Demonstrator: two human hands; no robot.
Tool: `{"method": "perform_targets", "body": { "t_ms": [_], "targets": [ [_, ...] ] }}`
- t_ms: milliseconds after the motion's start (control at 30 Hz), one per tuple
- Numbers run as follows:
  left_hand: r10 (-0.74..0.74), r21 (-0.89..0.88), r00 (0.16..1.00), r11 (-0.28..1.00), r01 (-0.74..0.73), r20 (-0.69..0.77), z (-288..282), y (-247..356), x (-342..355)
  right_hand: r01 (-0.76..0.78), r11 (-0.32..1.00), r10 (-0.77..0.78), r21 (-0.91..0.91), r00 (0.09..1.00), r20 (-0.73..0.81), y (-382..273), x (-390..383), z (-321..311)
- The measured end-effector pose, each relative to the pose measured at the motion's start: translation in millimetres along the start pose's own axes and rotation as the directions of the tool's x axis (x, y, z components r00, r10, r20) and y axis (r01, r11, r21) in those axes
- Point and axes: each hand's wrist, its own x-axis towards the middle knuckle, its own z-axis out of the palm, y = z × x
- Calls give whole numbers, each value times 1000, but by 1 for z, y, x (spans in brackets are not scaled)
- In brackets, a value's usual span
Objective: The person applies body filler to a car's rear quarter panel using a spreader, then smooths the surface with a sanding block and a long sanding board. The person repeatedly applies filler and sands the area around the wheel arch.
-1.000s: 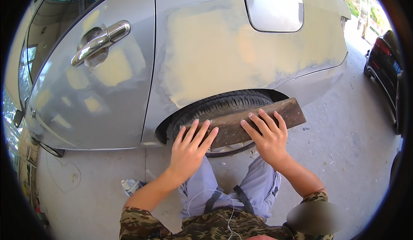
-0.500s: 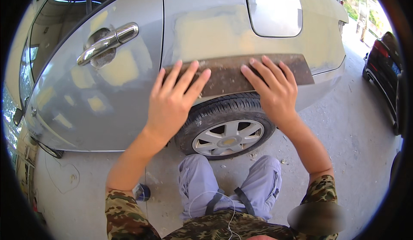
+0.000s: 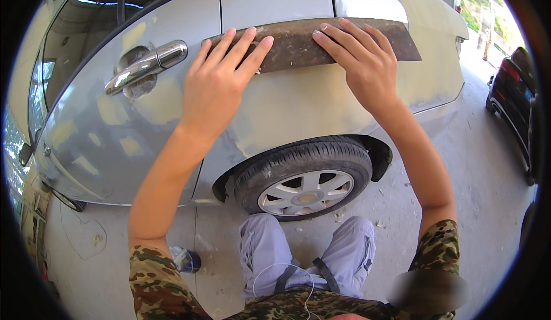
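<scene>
A long, scuffed dark-brown strip (image 3: 298, 52) lies against the grey rear side panel of a car, just below the fuel flap (image 3: 367, 4). My left hand (image 3: 221, 82) holds its left end, and my right hand (image 3: 367, 62) holds it right of the middle. On both hands the fingers are spread over the strip's face, with the tips near its upper edge; the thumbs are hidden. Yellowish filler (image 3: 298, 96) covers the panel below the strip. Under it sits the wheel (image 3: 310, 191) in its arch.
To the left, the car door has a chrome handle (image 3: 146, 67) and more filler patches. My knees (image 3: 264, 240) are in front of the wheel. A dark tub (image 3: 186, 260) stands on the concrete floor by my left arm. Another dark car (image 3: 513, 102) is at the right.
Both hands have moved up the panel together with the strip, from just above the wheel arch to the lower edge of the fuel flap, uncovering the filler and the arch.
</scene>
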Motion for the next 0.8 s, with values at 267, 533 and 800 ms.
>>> {"method": "perform_targets", "body": {
  "t_ms": [267, 533, 800],
  "targets": [
    [-8, -11, 1000, 1000, 8, -15, 12, 7, -3, -52, 992, 49, 119, 998, 27, -4, -4, 11],
    [-51, -6, 998, 999, 51, 34, 16, 28, -26, -137, 978, 123, 157, 988, 94, -27, -27, 8],
    [-72, -25, 994, 997, 75, 82, 22, 49, -54, -247, 954, 210, 170, 955, 211, -51, -58, -1]
  ]
}}
